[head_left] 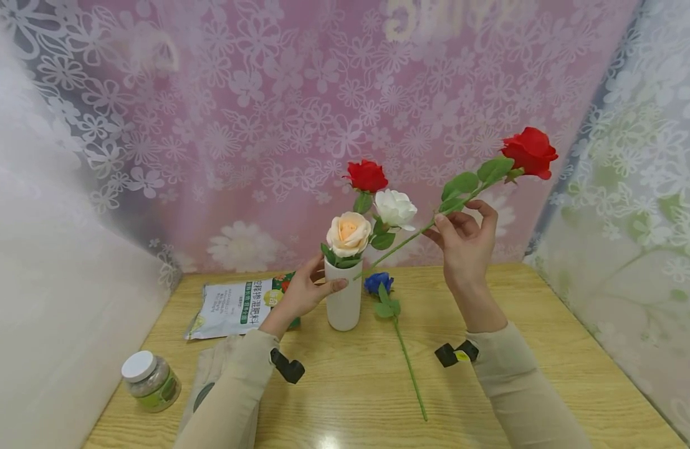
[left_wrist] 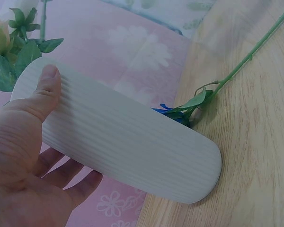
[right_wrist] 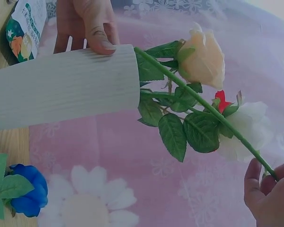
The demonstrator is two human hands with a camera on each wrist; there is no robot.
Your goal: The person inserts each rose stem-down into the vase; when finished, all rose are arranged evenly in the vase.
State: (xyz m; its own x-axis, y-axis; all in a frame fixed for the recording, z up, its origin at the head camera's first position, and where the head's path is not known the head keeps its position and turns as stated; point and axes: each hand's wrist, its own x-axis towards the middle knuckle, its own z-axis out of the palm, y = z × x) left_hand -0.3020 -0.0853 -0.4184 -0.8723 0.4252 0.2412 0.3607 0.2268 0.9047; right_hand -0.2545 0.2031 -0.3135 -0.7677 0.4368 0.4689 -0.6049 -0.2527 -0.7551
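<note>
A white ribbed vase (head_left: 343,308) stands upright on the table, and my left hand (head_left: 306,290) grips it near the rim, thumb in front. In it are a peach rose (head_left: 348,234), a white rose (head_left: 395,209) and a red rose (head_left: 367,176). My right hand (head_left: 468,246) pinches the green stem of another red rose (head_left: 528,153), which slants up to the right. Its lower stem end is at the vase's rim in the right wrist view; whether it is inside, I cannot tell. A blue rose (head_left: 379,284) lies on the table right of the vase.
Behind my left forearm lies a printed plastic bag (head_left: 227,305). A white-lidded jar (head_left: 154,380) stands at the table's left edge, beside a beige cloth (head_left: 210,368) partly under my arm. Floral curtains (head_left: 283,156) enclose the wooden table (head_left: 350,399) at the back and sides.
</note>
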